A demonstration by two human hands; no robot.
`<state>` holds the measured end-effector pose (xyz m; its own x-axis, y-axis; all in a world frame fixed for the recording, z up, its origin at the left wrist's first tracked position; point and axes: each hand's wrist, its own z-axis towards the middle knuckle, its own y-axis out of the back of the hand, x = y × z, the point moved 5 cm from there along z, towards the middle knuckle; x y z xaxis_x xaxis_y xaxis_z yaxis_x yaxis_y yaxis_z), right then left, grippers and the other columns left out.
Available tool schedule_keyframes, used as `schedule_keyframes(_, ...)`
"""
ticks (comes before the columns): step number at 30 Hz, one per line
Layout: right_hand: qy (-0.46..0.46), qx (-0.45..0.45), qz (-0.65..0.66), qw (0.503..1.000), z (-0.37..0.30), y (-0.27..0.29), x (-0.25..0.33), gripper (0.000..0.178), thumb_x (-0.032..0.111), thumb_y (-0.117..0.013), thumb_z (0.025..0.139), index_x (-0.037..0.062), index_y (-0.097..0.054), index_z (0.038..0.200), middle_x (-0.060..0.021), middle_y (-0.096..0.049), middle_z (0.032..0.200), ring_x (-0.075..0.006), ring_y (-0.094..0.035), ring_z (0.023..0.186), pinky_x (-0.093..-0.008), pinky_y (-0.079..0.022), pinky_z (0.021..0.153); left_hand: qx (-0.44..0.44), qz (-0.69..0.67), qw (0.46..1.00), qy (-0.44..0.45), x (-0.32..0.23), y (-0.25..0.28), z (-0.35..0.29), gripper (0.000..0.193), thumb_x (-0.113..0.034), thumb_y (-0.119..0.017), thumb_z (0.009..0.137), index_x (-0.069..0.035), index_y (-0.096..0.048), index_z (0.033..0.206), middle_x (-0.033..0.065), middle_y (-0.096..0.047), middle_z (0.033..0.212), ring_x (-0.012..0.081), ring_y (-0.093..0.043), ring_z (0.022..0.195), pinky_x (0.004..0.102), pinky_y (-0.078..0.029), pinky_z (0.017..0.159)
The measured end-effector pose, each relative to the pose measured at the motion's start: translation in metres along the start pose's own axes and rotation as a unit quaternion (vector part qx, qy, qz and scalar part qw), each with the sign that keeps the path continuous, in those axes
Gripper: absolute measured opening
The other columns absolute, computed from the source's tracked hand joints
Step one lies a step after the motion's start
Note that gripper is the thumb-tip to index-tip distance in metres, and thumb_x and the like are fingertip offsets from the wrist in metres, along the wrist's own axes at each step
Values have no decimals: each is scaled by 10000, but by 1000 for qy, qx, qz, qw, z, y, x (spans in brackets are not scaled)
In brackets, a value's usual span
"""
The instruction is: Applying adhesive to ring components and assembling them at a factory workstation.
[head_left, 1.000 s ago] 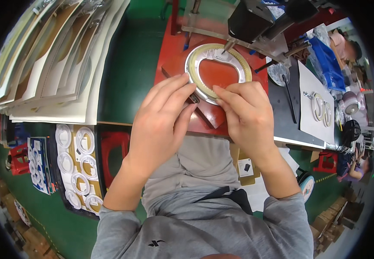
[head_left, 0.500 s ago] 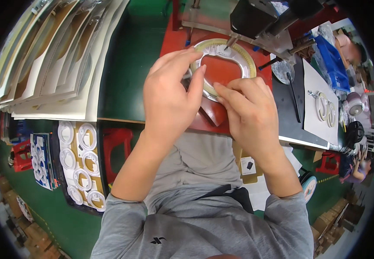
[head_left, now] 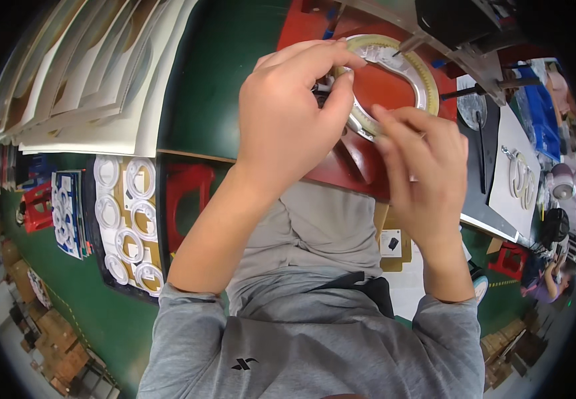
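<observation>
A white ring-shaped part with a toothed yellowish band (head_left: pixel 427 85) lies on a red plate (head_left: pixel 394 90), under a bench press. My left hand (head_left: pixel 294 110) is closed at the ring's left side, thumb and index finger bent over its rim. Its other fingers are tucked behind, partly hidden. My right hand (head_left: pixel 431 169) is at the ring's lower edge, with index fingertip and thumb pinched about the rim; slight blur softens these fingers. A dark slot or bar shows on the red plate between my hands.
Overhead hangs the press with its black block (head_left: pixel 457 23) and clear plate. Stacked cardboard dividers (head_left: pixel 95 86) stand at left. A tray of several white rings (head_left: pixel 128 233) sits below them. Right: a white sheet with two rings (head_left: pixel 521 179), a thin black rod (head_left: pixel 481 153) and a blue bin (head_left: pixel 544 123).
The view has shifted, so the bench and press appear farther right and higher. Both hands stay at the ring; the right fingers have changed their position slightly along its lower rim.
</observation>
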<state>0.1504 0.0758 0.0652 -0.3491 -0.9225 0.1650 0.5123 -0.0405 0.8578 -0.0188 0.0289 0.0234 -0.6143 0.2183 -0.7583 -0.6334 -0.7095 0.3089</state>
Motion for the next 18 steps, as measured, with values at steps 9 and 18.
schedule_keyframes(9,-105,-110,37,988,26,-16,-58,247,9,-593,954,3,-706,1173,-166,-713,1168,-375,-679,1052,-403,-531,909,14,-1,1000,22,0,-1,0,161,16,-707,893,1,-768,1040,129,-774,1123,151,-754,968,255,-587,853)
schedule_keyframes(18,-118,-52,-7,992,25,-19,-53,308,-4,-528,988,5,-681,1255,-178,-699,1285,-360,-681,1161,-378,-530,980,-11,-8,999,37,1,0,4,140,-41,-744,817,-72,-757,953,75,-746,859,192,-698,701,300,-551,679)
